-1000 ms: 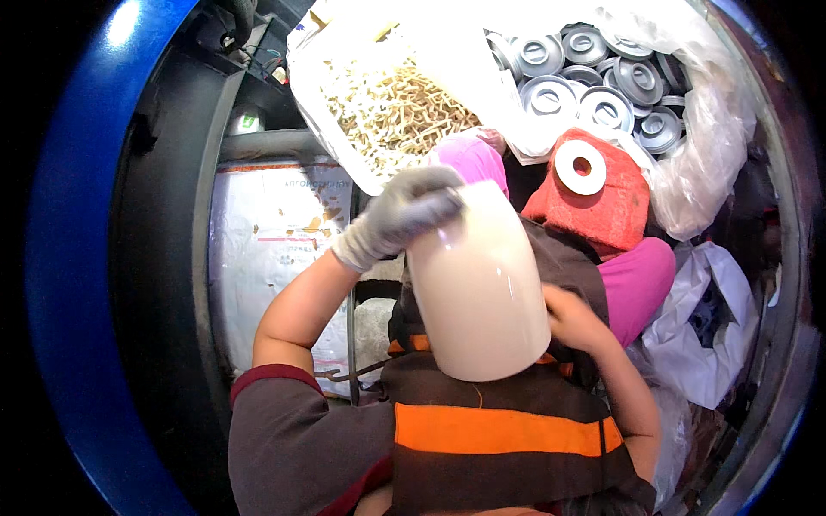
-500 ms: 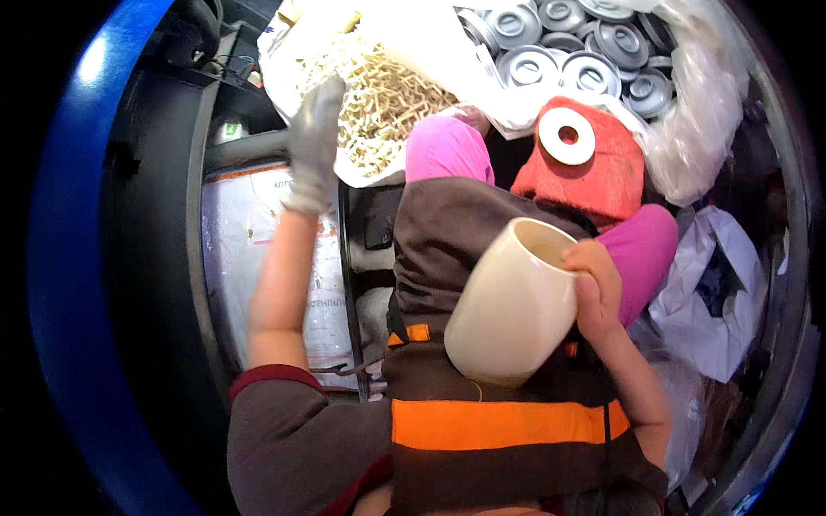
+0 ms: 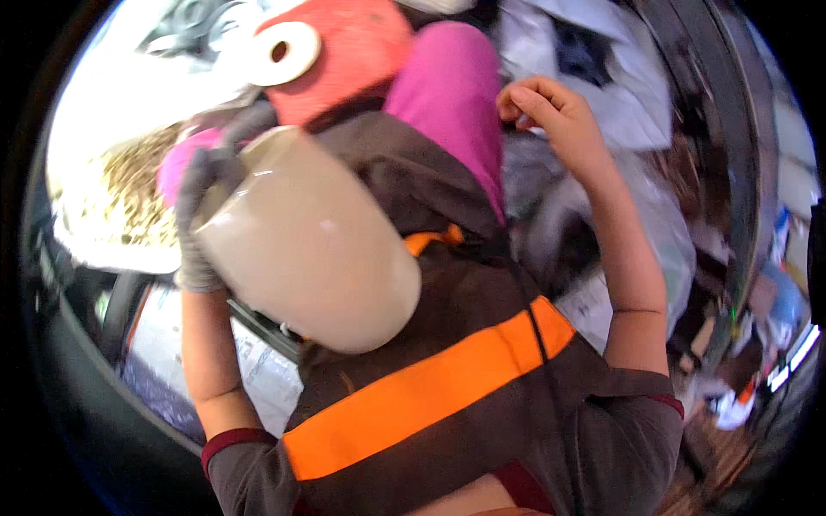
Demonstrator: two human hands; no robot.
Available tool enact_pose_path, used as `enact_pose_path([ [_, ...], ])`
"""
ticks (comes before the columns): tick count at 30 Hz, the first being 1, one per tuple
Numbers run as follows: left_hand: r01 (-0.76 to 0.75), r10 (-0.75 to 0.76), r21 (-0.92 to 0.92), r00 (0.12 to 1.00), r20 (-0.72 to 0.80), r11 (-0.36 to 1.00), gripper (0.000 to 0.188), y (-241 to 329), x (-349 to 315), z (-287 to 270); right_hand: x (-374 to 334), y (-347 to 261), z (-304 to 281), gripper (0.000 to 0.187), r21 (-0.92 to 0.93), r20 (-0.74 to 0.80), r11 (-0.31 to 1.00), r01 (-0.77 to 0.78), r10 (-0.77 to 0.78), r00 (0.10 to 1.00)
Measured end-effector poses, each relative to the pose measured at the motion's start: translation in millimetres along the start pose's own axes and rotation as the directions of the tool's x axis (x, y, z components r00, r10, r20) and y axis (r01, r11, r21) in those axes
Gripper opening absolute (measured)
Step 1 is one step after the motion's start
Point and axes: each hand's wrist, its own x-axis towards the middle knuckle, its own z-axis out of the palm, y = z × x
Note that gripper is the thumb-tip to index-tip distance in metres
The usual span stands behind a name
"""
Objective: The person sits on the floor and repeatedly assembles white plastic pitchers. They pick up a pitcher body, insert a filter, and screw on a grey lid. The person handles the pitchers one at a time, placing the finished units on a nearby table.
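Note:
My gloved left hand (image 3: 206, 206) grips a glossy cream-coloured vessel (image 3: 310, 249) by its rim, with gloved fingers reaching over the mouth. The vessel lies tilted above my lap, its mouth toward the upper left and its rounded base toward the lower right. Bare and apart from the vessel, my right hand (image 3: 559, 120) hovers beside my pink-clad knee (image 3: 452, 95). Its fingers are curled in against the thumb; what they hold, if anything, cannot be made out. A white ring-shaped disc (image 3: 301, 53) rests on a red cloth-like pad (image 3: 361, 43) beyond my lap.
At the far left, a white sack (image 3: 73, 185) holds many small beige pieces (image 3: 138, 185). Grey round parts (image 3: 202, 26) lie in white plastic behind it. White and clear plastic bags (image 3: 645, 215) crowd the right side, beside a dark curved frame (image 3: 744, 172).
The vessel has passed from my right hand to my left, which came back from the sack of beige pieces. My right hand has let go and moved away. The view has swung right.

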Motion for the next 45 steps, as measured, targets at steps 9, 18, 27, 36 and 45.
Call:
enact_pose_path([
  [9,0.161,-0.209,0.339,0.972,0.109,0.927,0.051,-29,63,-7,-141,250,-54,0.042,-0.887,-0.031,0.253,-0.387,0.803,0.595],
  [18,0.115,-0.161,0.465,0.985,0.060,0.878,0.049,-31,56,7,-217,344,-114,0.065,-0.843,-0.328,-0.013,-0.538,0.805,0.495],
  [27,0.147,-0.189,0.437,0.981,0.054,0.887,0.053,-27,56,14,-243,343,-18,0.054,-0.972,-0.104,-0.072,-0.225,0.986,0.132],
  [36,-0.018,-0.083,0.497,0.980,0.181,0.867,0.048,-36,61,-1,-240,321,-63,0.042,-0.875,0.046,0.191,-0.444,0.947,0.316],
  [45,0.148,-0.191,0.238,0.967,0.167,0.960,0.040,-31,69,23,-167,164,-71,0.034,-0.360,-0.204,0.708,-0.607,0.575,0.792],
])
